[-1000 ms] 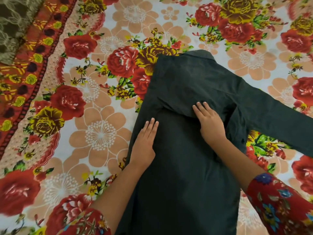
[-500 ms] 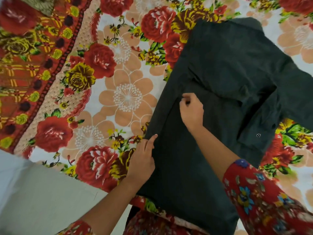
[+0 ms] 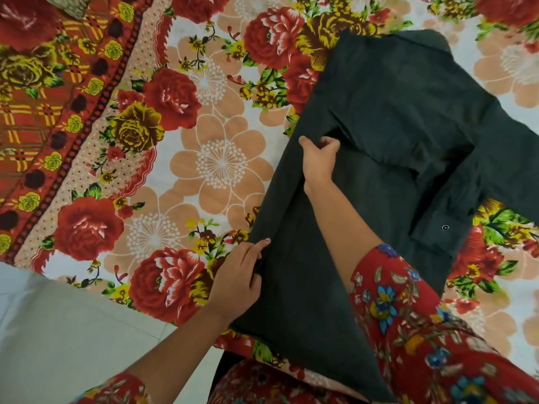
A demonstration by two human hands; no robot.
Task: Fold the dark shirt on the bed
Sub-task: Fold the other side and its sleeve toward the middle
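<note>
The dark shirt lies face down on the flowered bed sheet, collar at the far end, hem hanging over the near bed edge. Its left side is folded in over the back, while the other sleeve stretches off to the right. My right hand is closed on a pinch of fabric at the left fold, near the shoulder. My left hand grips the same folded edge lower down, thumb on top, lifting it slightly. A small button shows on the right side.
The bed's near edge runs diagonally at lower left, with pale floor tiles beyond it. A red patterned border of the sheet fills the left. My red flowered sleeves cover the lower right.
Both hands went from lying flat on the shirt's back to gripping its left folded edge. The view swung left and down, bringing the bed edge and floor into sight.
</note>
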